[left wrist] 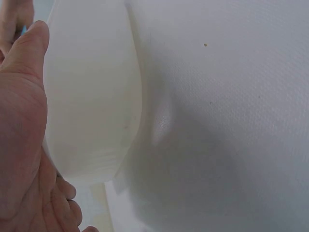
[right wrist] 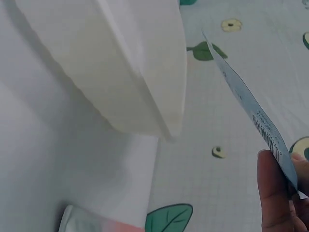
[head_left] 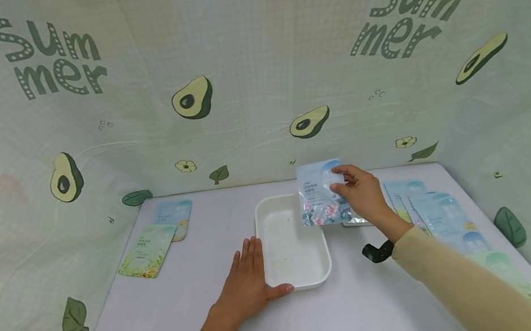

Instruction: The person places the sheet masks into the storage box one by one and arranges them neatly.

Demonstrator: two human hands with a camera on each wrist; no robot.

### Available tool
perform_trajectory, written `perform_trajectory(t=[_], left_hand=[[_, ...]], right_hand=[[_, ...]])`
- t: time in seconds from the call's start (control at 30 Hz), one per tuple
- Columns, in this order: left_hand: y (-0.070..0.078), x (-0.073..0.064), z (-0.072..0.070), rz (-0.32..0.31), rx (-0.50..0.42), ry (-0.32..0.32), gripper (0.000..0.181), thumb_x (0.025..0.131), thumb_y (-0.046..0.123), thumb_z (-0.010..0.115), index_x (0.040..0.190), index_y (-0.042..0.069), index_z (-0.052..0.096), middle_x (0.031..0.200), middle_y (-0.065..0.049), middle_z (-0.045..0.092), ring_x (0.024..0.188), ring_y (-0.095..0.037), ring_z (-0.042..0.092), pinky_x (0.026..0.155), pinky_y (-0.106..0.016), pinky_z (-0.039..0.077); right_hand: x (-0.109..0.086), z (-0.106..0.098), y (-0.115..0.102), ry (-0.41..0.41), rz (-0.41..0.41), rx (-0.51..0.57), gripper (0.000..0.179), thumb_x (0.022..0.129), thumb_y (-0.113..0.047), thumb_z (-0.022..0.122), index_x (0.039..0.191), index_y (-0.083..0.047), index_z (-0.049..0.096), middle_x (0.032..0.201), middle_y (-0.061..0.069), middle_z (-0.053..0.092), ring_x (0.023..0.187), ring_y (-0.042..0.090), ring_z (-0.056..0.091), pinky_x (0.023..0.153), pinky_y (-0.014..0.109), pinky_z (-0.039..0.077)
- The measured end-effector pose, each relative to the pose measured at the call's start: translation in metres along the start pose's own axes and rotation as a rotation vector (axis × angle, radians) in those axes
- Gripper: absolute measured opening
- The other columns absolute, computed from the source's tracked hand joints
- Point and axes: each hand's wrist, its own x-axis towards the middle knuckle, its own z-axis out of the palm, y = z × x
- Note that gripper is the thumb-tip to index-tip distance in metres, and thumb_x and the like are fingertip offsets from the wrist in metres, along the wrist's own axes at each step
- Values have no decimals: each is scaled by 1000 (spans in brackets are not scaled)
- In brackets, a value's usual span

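A shallow white tray lies in the middle of the table. My left hand touches its left side with straight fingers, the thumb stretched along the near rim. In the left wrist view, the palm and fingers lie against the outer wall of the tray. My right hand pinches a flat blue packet with pink flowers by its right edge, held up over the tray's far right corner. The right wrist view shows the packet edge-on between thumb and fingers, a barcode on its back.
At the left lie a green packet and a blue packet, partly overlapping. Several blue and green packets spread along the right side, some hidden by my right arm. Another packet with a silvery edge lies beneath my right hand. Printed cloth hangs behind the table.
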Motion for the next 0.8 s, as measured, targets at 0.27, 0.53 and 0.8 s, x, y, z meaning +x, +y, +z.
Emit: perform_trajectory(t=[0.27, 0.53, 0.8], left_hand=[[0, 0, 2, 5, 17, 7, 131, 85, 87, 59, 166, -6, 13, 175, -24, 14, 164, -40, 11, 130, -59, 21], [3, 0, 1, -1, 16, -3, 131, 85, 86, 60, 166, -6, 13, 175, -23, 14, 164, -40, 10, 130, -59, 20], [3, 1, 2, -7, 31, -7, 132, 85, 86, 60, 166, -6, 12, 175, -24, 14, 164, -40, 10, 130, -59, 20]], right_hand=[[-7, 30, -11, -57, 34, 47, 41, 99, -13, 76, 139, -11, 67, 126, 17, 74, 94, 27, 65, 75, 22, 54], [-12, 57, -9, -157, 46, 33, 39, 97, -14, 78, 134, -13, 68, 129, 13, 70, 103, 30, 62, 88, 40, 58], [-12, 83, -14, -237, 58, -8, 36, 95, -14, 79, 129, -11, 69, 131, 21, 69, 112, 34, 69, 92, 50, 60]])
